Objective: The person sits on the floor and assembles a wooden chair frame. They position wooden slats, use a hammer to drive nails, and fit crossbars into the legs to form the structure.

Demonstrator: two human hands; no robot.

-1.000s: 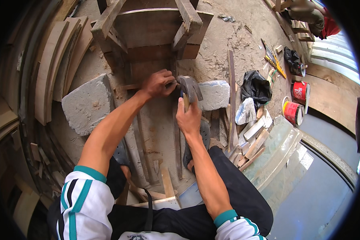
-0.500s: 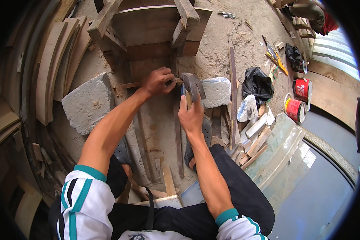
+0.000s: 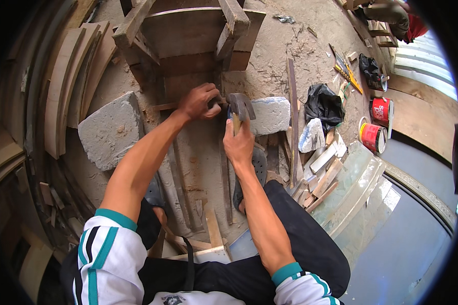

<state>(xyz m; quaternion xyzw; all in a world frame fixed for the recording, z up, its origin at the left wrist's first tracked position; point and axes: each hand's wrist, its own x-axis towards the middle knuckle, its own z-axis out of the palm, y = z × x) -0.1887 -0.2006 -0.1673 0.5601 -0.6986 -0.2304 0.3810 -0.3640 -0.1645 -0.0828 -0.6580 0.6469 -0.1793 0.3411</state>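
Observation:
My right hand (image 3: 239, 141) grips a claw hammer (image 3: 242, 108) by its pale handle, with the dark metal head uppermost. Just left of the hammer, my left hand (image 3: 201, 101) is closed, thumb and fingers drawn together; what they pinch is too small or hidden to name. A thin wooden strip (image 3: 166, 107) passes crosswise beneath the left hand, its middle covered by the fingers. The strip lies across a long wooden frame on the ground between my feet. Beyond my hands stands a wooden piece with legs and a panel (image 3: 185, 33).
A concrete block (image 3: 112, 131) lies on the left and a whitish block (image 3: 270, 116) on the right. Curved boards (image 3: 63, 91) lean at far left. To the right are a black plastic bag (image 3: 324, 105), wood scraps (image 3: 324, 175), red cans (image 3: 373, 137) and a handsaw (image 3: 347, 73). Someone sits at top right.
The hammer and my right hand have shifted slightly left, with the head tilting a little. My left hand stays over the strip, its fingers a bit more curled.

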